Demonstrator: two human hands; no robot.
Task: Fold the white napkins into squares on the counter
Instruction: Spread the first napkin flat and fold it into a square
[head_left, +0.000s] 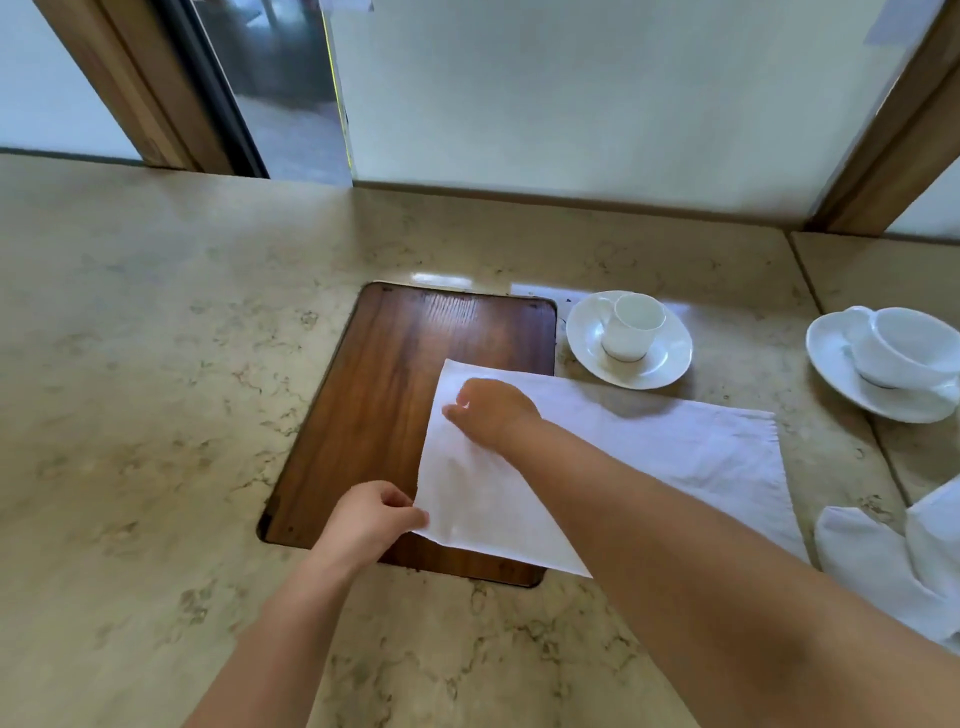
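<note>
So far the long white cloth napkin lies only partly folded, across the inset dark wooden board and marble counter. The left hand pinches its near-left corner while the right hand grips its far-left edge. Unfolded white napkins wait near right.

Café counter: cups, saucers

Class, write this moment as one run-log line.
stage: folding | left hand: pinches napkin corner | right hand: on napkin, grip unclear | napkin: across wooden board and counter
</note>
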